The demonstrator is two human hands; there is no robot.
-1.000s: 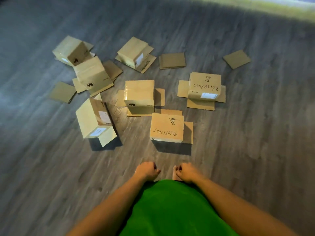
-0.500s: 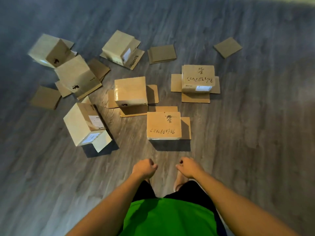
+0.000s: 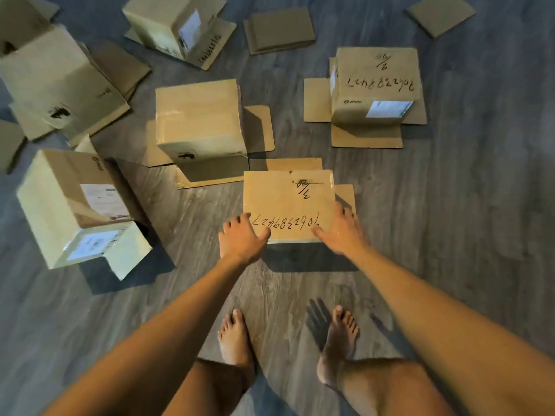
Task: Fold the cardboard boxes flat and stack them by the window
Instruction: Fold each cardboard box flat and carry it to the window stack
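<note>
Left hand and right hand, fingers spread wide, flanking nearest cardboard box on grey floor.

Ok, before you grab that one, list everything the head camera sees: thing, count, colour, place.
nearest box: one, tan, handwritten number on top, centre, between both hands
standing boxes: five more, tan, flaps splayed; left, centre, right, far left, top
flat cardboard pieces: at least two clear ones, brown, top centre and top right; more at the left edge, cut off
floor: grey wood planks
left hand: fingers spread, at box's near left corner
right hand: fingers spread, at box's near right corner
bare feet: two, bottom centre
</note>
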